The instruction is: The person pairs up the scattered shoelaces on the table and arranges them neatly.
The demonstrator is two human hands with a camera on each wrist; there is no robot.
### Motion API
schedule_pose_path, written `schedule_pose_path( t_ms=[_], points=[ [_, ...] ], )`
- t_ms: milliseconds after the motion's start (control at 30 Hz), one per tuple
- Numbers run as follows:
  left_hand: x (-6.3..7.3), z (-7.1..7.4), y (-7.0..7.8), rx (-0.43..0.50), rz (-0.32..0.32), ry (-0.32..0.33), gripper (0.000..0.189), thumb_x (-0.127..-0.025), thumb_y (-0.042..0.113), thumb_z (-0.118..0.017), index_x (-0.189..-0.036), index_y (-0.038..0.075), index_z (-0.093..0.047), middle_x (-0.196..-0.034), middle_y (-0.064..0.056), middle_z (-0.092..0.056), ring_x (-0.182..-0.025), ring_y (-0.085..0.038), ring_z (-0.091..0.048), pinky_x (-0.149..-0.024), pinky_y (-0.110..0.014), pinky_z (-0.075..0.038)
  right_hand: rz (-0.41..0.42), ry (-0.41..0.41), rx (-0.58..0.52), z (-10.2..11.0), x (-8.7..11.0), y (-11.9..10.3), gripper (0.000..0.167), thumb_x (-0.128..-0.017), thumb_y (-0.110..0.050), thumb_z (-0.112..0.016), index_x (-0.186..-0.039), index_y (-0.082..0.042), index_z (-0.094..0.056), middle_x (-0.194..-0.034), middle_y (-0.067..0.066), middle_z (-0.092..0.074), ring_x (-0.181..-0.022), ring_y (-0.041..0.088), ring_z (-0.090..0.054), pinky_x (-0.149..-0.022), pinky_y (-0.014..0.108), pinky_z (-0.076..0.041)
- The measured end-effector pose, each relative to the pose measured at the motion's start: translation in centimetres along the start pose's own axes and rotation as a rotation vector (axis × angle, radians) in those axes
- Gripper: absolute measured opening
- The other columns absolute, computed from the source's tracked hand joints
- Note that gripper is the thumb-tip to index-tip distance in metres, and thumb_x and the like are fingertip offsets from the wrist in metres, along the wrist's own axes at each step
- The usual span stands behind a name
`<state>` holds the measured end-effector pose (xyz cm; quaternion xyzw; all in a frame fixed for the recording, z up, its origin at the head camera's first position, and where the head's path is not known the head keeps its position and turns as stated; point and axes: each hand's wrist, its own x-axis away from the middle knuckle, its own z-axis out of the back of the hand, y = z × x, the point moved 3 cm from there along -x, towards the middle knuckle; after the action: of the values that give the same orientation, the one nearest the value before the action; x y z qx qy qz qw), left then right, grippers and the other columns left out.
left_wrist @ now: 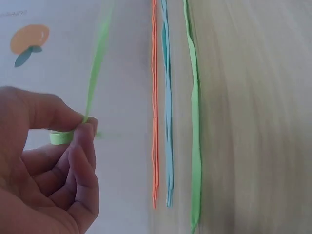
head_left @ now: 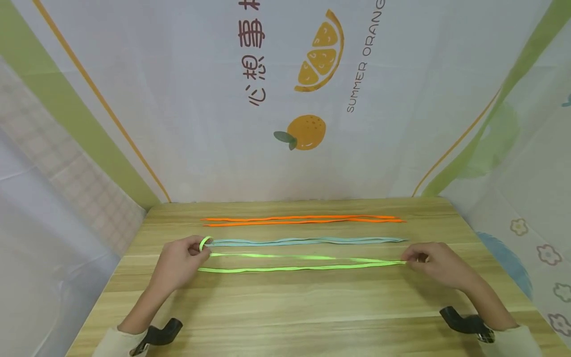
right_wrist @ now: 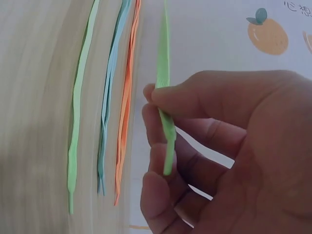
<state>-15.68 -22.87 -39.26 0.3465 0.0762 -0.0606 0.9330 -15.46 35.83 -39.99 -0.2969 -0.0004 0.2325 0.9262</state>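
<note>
A flat light-green shoelace (head_left: 285, 257) is stretched sideways between both hands. Its other strand (head_left: 290, 268) lies along the table just in front. My left hand (head_left: 178, 260) pinches the stretched strand between thumb and index finger, and a small loop of the lace (left_wrist: 61, 138) curls out behind the fingers. At the other side, my right hand (head_left: 434, 263) pinches it near an end; a short narrow tip (right_wrist: 169, 161) hangs below the thumb. Behind the green strands lies a doubled light-blue shoelace (head_left: 308, 241), and farther back a doubled orange shoelace (head_left: 303, 220). Both run roughly parallel to it.
The laces are on a wood-grain table (head_left: 285, 307). A white cloth with printed oranges (head_left: 308, 132) hangs along its back edge, and more cloth (head_left: 513, 198) encloses the sides. Dark curved wrist mounts (head_left: 165, 332) sit by both sleeves.
</note>
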Motion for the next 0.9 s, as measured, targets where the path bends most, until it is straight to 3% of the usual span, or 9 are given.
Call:
schedule_pose_path(
  t_ms=[133,300,467,667,833,900],
  points=[
    [0.2,0.4,-0.4,0.010,0.011,-0.019,0.022,-0.103,0.019,-0.080,-0.113,-0.001,-0.083,-0.092,-0.005,-0.081,-0.090,-0.029,-0.080,-0.074,-0.042,-0.060,-0.026,-0.002,0.018,0.3,0.2,0.3,0.013,-0.100,-0.003,-0.078,-0.105,-0.015,-0.081,-0.099,-0.010,-0.076,-0.085,0.001,-0.061,-0.073,0.029,-0.055],
    [0.5,0.6,-0.9,0.025,0.001,-0.049,0.015,-0.103,0.014,-0.080,-0.109,0.001,-0.085,-0.092,-0.005,-0.083,-0.085,-0.024,-0.080,-0.069,-0.034,-0.057,-0.047,0.014,0.048,0.6,0.5,0.6,0.012,-0.099,-0.003,-0.079,-0.103,-0.015,-0.081,-0.096,-0.009,-0.075,-0.084,0.000,-0.060,-0.072,0.029,-0.055],
    [0.9,1.1,-1.4,-0.016,-0.029,-0.023,0.014,-0.102,0.013,-0.081,-0.109,0.002,-0.086,-0.096,-0.007,-0.083,-0.087,-0.028,-0.081,-0.071,-0.039,-0.060,-0.074,0.015,0.077,1.0,0.7,1.1,0.011,-0.099,-0.004,-0.079,-0.103,-0.014,-0.081,-0.095,-0.009,-0.073,-0.083,0.001,-0.059,-0.071,0.029,-0.054],
    [1.5,1.9,-2.3,0.028,0.036,-0.054,0.024,-0.104,0.022,-0.080,-0.113,0.001,-0.085,-0.085,0.000,-0.082,-0.073,-0.018,-0.079,-0.067,-0.031,-0.057,-0.104,0.004,0.102,1.4,1.2,2.0,0.009,-0.101,-0.003,-0.078,-0.105,-0.010,-0.080,-0.099,-0.007,-0.075,-0.085,0.000,-0.061,-0.073,0.031,-0.055],
    [1.7,2.2,-2.9,-0.043,0.036,-0.075,0.020,-0.104,0.026,-0.080,-0.105,0.008,-0.088,-0.092,0.001,-0.083,-0.080,-0.015,-0.077,-0.081,-0.045,-0.061,-0.152,-0.030,0.087,1.6,1.6,2.8,0.006,-0.104,-0.007,-0.076,-0.106,-0.008,-0.080,-0.100,-0.004,-0.077,-0.086,0.002,-0.064,-0.074,0.031,-0.056],
    [1.8,2.3,-3.2,-0.069,0.046,-0.089,0.019,-0.103,0.028,-0.081,-0.103,0.011,-0.089,-0.091,0.003,-0.082,-0.082,-0.016,-0.075,-0.081,-0.048,-0.060,-0.174,-0.042,0.087,1.7,1.7,3.1,0.005,-0.104,-0.008,-0.075,-0.106,-0.008,-0.080,-0.100,-0.003,-0.077,-0.086,0.002,-0.065,-0.073,0.031,-0.056]
  ],
)
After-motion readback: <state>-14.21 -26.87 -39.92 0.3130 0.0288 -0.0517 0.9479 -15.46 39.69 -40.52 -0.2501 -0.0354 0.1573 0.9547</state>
